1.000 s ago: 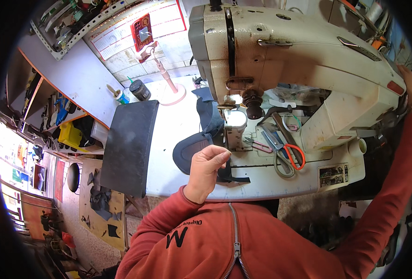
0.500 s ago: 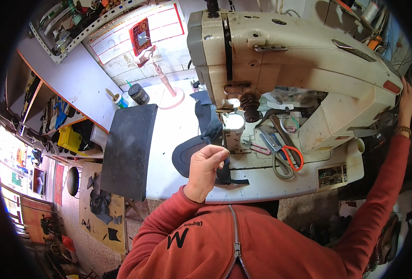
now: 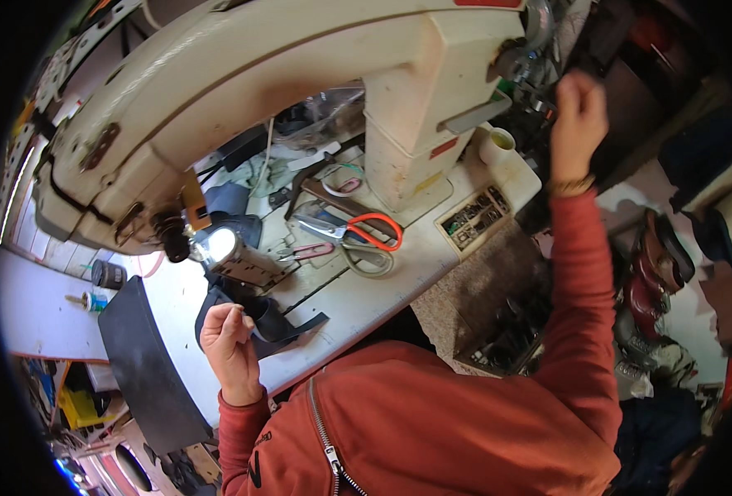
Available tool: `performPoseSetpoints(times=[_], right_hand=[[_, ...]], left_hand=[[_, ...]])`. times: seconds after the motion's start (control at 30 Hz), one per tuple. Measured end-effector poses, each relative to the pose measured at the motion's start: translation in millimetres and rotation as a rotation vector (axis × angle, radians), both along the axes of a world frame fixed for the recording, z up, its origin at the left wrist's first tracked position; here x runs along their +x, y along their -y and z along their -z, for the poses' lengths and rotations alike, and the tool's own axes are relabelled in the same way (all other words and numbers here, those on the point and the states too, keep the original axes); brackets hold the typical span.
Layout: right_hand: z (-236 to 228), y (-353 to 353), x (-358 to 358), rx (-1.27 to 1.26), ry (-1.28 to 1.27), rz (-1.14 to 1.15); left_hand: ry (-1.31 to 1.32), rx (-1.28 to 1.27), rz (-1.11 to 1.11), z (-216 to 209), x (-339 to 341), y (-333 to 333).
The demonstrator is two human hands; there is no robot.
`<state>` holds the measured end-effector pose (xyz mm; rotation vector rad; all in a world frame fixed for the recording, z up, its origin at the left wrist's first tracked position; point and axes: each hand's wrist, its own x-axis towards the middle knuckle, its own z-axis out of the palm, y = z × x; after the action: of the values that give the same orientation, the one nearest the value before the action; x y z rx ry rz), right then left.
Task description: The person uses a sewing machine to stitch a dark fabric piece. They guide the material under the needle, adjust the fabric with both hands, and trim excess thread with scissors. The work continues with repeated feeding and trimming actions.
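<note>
My left hand (image 3: 229, 347) is raised above the near edge of the white worktable (image 3: 407, 277). Its thumb and forefinger press together in a pinch; whatever they hold is too small to make out. Just beside it lies a dark curved shoe-upper piece (image 3: 271, 321) with a narrow strip, under the needle end of a large beige sewing machine (image 3: 283, 50). A lit lamp spot (image 3: 222, 243) shines on the machine's post. My right hand (image 3: 579, 124) hangs at the right, beyond the machine's column, blurred by motion. It seems apart from the machine, and its fingers are smeared.
Orange-and-grey scissors (image 3: 358, 231) and pink-handled snips (image 3: 308, 251) lie under the machine arm. A small parts tray (image 3: 473, 219) is set into the table's right end near a white cup (image 3: 498, 145). A black board (image 3: 147, 364) leans at left. Shoes (image 3: 651, 273) stand at right.
My view has swung to the right. My right hand has come off the back end of the machine and moved toward me. The left hand keeps its pinch.
</note>
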<state>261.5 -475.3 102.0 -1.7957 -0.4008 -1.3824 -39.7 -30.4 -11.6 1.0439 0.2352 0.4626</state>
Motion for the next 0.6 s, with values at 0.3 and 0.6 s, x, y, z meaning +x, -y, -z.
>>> performPoseSetpoints(times=[0.3, 0.6], right_hand=[[203.9, 1.2, -81.6, -0.677, -0.592, -0.222], [212.1, -11.2, -72.4, -0.964, -0.725, -0.326]], left_hand=[[-0.001, 0.068, 0.052, 0.9, -0.1, 11.3], [-0.022, 0.053, 0.024, 1.8, -3.3, 12.3]])
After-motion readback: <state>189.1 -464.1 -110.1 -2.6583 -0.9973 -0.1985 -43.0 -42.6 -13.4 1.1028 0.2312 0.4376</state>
